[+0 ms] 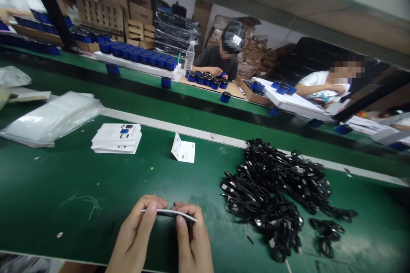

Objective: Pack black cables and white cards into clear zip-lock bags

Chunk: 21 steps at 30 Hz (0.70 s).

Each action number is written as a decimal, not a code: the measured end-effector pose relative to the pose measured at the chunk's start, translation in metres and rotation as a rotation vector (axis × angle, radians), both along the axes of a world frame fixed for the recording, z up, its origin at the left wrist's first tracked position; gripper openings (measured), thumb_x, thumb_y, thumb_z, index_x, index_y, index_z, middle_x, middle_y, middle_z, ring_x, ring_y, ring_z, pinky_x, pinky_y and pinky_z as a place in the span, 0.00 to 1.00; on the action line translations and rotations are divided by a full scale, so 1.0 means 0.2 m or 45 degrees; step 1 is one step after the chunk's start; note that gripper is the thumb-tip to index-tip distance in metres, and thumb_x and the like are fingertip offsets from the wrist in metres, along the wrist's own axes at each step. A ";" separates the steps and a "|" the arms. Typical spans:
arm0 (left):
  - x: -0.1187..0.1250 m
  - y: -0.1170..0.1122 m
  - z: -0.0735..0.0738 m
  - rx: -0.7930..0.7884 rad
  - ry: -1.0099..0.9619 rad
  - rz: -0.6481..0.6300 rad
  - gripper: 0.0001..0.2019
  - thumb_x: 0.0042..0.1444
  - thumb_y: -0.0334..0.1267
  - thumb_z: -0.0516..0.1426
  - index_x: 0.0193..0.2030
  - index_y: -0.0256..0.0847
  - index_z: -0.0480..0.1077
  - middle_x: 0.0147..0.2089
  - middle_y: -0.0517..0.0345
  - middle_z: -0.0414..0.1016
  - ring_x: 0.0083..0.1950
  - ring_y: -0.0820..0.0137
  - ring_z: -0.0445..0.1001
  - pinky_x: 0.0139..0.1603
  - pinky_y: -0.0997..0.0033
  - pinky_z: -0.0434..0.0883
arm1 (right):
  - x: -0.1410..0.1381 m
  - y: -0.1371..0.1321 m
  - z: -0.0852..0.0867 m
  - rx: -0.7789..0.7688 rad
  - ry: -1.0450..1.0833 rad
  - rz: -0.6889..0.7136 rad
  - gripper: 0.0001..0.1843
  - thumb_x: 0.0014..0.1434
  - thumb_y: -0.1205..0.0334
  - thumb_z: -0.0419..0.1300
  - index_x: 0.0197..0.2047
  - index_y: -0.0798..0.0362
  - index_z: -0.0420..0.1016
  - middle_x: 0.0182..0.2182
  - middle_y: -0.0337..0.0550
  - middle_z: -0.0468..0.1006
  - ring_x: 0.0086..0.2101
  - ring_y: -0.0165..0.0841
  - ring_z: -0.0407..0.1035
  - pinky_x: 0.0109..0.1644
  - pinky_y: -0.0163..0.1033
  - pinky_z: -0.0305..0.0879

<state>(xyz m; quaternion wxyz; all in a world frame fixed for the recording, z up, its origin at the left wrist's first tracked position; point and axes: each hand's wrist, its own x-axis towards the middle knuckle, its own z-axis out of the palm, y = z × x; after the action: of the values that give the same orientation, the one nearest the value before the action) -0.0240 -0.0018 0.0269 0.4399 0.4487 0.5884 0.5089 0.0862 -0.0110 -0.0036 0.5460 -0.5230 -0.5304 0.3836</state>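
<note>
Near the front of the green table, my left hand [138, 231] and my right hand [193, 233] grip opposite ends of a thin white leaflet [169, 211]. It is seen almost edge-on and bows slightly upward, with thumbs on the near side and fingers behind. Something dark shows just under its edge; I cannot tell what. Beyond my hands stands a folded white leaflet [185, 151], partly opened. A stack of printed leaflets [112, 138] lies to its left. To the right of my hands is a big heap of coiled black cables [269, 192].
A clear plastic bag [54, 119] of white items lies at left. Two small cable bundles [326, 234] sit apart at right. Past a pale divider strip [179, 129], blue jars with black lids [165, 82] stand on the conveyor belt. Several people work across from me.
</note>
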 end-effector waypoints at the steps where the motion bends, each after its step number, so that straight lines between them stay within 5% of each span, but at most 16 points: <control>1: 0.00 0.00 0.00 -0.015 -0.006 -0.004 0.13 0.60 0.50 0.50 0.32 0.47 0.68 0.37 0.62 0.73 0.49 0.68 0.68 0.50 0.80 0.62 | 0.00 0.00 0.00 0.004 0.009 0.010 0.08 0.66 0.56 0.49 0.40 0.46 0.67 0.36 0.37 0.75 0.44 0.31 0.70 0.49 0.33 0.60; 11: -0.02 0.03 0.01 -0.097 0.037 -0.026 0.16 0.59 0.52 0.49 0.29 0.46 0.69 0.34 0.60 0.74 0.50 0.64 0.68 0.43 0.76 0.65 | 0.03 0.02 0.01 0.003 -0.064 0.063 0.11 0.66 0.55 0.49 0.37 0.50 0.68 0.32 0.39 0.76 0.33 0.32 0.70 0.42 0.34 0.64; 15: -0.01 0.03 0.02 -0.148 0.046 0.025 0.16 0.57 0.54 0.51 0.38 0.47 0.72 0.45 0.58 0.75 0.56 0.61 0.67 0.56 0.68 0.62 | 0.04 0.02 0.01 0.052 -0.105 0.079 0.11 0.67 0.58 0.47 0.37 0.50 0.68 0.32 0.39 0.75 0.34 0.31 0.71 0.40 0.33 0.65; 18: -0.02 0.02 0.02 -0.129 -0.068 0.170 0.23 0.53 0.57 0.54 0.52 0.50 0.69 0.60 0.58 0.68 0.66 0.58 0.58 0.66 0.58 0.54 | 0.07 0.05 0.03 0.212 -0.172 0.046 0.10 0.67 0.63 0.46 0.38 0.49 0.67 0.33 0.40 0.75 0.37 0.32 0.72 0.47 0.37 0.65; 21: -0.03 0.00 0.04 -0.203 -0.297 0.157 0.28 0.52 0.60 0.54 0.56 0.48 0.68 0.59 0.52 0.70 0.66 0.56 0.59 0.63 0.54 0.61 | 0.12 0.08 0.07 0.520 -0.353 -0.078 0.10 0.63 0.70 0.47 0.39 0.47 0.65 0.33 0.38 0.76 0.37 0.32 0.73 0.54 0.46 0.63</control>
<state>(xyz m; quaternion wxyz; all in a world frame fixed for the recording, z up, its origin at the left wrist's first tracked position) -0.0304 -0.0028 0.0346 0.5073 0.3132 0.5983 0.5354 0.1111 0.0058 0.0094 0.5738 -0.4653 -0.6506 0.1762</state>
